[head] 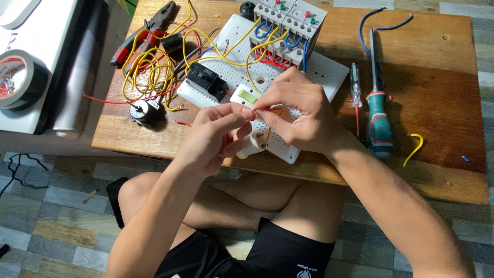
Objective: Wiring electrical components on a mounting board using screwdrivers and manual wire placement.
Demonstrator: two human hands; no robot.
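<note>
My left hand (pixel 213 136) and my right hand (pixel 301 110) meet over the near end of a white perforated board (pixel 329 72) on a low wooden table (pixel 442 149). Both pinch a thin red wire (pixel 263 107) between thumb and fingers. A yellow wire (pixel 268 135) runs under my right hand down to a white lamp socket (pixel 252 145) at the board's edge. A white switch with a pale green rocker (pixel 245 96) lies just behind my fingers. A black breaker (pixel 207 81) and grey contactor blocks (pixel 288 23) with blue, red and yellow wiring stand on the board.
Loose yellow wires (pixel 146 69), red-handled pliers (pixel 141 38) and a small motor (pixel 144 110) lie to the left. A green-handled screwdriver (pixel 378 116), a tester screwdriver (pixel 355 87), blue wire and a yellow wire scrap (pixel 415 148) lie to the right. A tape roll (pixel 18 77) rests far left.
</note>
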